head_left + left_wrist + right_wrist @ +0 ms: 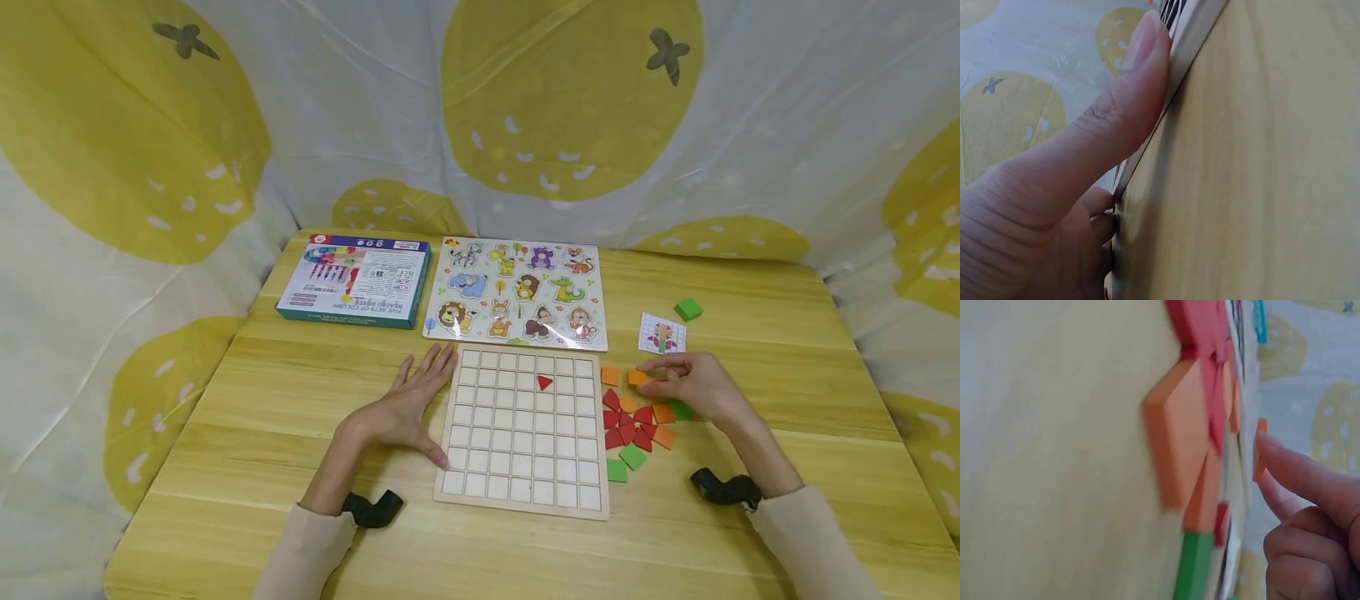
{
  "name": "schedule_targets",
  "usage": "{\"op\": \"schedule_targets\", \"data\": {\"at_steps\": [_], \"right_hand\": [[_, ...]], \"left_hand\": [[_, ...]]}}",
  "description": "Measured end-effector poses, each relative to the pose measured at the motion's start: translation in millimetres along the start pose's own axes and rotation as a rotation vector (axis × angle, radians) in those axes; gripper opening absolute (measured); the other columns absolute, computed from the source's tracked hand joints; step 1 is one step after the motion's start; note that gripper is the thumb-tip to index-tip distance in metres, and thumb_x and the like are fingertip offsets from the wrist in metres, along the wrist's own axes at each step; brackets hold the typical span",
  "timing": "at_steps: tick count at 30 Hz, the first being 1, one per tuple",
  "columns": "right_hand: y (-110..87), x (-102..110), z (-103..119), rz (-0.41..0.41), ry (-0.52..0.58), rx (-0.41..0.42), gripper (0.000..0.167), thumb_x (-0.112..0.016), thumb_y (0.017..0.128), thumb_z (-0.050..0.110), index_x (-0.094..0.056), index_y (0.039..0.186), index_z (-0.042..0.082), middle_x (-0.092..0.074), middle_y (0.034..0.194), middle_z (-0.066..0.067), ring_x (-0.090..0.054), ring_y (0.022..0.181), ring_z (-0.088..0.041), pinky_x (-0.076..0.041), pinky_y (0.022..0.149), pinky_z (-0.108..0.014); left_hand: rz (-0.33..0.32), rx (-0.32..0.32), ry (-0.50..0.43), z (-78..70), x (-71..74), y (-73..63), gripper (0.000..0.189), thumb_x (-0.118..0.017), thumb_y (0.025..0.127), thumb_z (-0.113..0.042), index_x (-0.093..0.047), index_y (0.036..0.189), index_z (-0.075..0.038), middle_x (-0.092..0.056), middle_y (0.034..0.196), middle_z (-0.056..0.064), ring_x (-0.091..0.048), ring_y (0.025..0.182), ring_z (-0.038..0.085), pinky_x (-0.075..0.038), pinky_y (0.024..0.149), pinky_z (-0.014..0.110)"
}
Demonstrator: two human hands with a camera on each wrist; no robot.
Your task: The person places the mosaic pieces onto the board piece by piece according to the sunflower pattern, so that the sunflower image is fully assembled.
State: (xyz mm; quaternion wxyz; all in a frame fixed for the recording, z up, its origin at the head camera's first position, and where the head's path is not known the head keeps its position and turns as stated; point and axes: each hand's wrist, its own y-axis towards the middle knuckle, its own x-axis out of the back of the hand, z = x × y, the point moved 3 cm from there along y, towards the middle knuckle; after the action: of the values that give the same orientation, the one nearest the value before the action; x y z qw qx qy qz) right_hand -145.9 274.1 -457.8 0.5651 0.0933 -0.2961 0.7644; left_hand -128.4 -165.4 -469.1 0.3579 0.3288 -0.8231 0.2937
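Note:
My left hand (pixel 405 408) has its fingers spread along the left edge of a wooden grid board (pixel 521 507). Its thumb (pixel 1138 81) touches the board's rim in the left wrist view. One red triangle tile (pixel 544 382) lies in the board's upper right part. My right hand (pixel 697 385) pinches an orange square tile (pixel 637 377) between thumb and index finger; in the right wrist view this orange tile (pixel 1260 450) is seen edge-on. Below it lies a cluster of red tiles (pixel 625 421), with orange tiles (pixel 663 436) and green tiles (pixel 633 455) around it.
A small pattern card (pixel 662 333) lies beyond the right hand, near a green block (pixel 687 309). An animal puzzle board (pixel 517 292) lies behind the grid board, with a flat box (pixel 352 282) on its left. A patterned curtain (pixel 360 108) surrounds the wooden table (pixel 787 333).

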Motion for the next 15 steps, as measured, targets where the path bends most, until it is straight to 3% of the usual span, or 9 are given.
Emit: {"op": "schedule_targets", "data": {"at_steps": [5, 11, 15], "right_hand": [[6.3, -21.0, 24.9, 0.000, 0.003, 0.023, 0.045, -0.087, 0.085, 0.030, -0.075, 0.120, 0.005, -0.030, 0.059, 0.005, -0.029, 0.054, -0.009, -0.032, 0.051, -0.028], [22.7, -62.2, 59.4, 0.036, 0.052, 0.047, 0.034, -0.086, 0.085, 0.021, -0.077, 0.114, 0.006, -0.029, 0.058, 0.005, -0.022, 0.051, -0.011, -0.020, 0.045, -0.026], [33.3, -88.6, 74.9, 0.060, 0.068, 0.082, 0.030, -0.088, 0.083, 0.016, -0.078, 0.109, 0.006, -0.029, 0.055, 0.004, -0.023, 0.051, -0.012, -0.024, 0.049, -0.026]], "left_hand": [[-0.003, -0.005, -0.006, 0.2, 0.0, -0.5, 0.158, -0.098, 0.056, -0.056, 0.005, 0.167, -0.010, 0.014, 0.175, 0.008, 0.016, 0.162, 0.032, 0.014, 0.128, 0.062], [-0.005, -0.009, -0.006, 0.8, 0.2, -0.8, 0.158, -0.098, 0.056, -0.056, 0.004, 0.167, -0.010, 0.014, 0.175, 0.009, 0.016, 0.162, 0.033, 0.014, 0.128, 0.062], [-0.003, -0.009, 0.002, 0.4, 0.2, -0.5, 0.157, -0.097, 0.056, -0.056, 0.005, 0.167, -0.010, 0.014, 0.175, 0.009, 0.015, 0.162, 0.033, 0.014, 0.128, 0.062]]}}
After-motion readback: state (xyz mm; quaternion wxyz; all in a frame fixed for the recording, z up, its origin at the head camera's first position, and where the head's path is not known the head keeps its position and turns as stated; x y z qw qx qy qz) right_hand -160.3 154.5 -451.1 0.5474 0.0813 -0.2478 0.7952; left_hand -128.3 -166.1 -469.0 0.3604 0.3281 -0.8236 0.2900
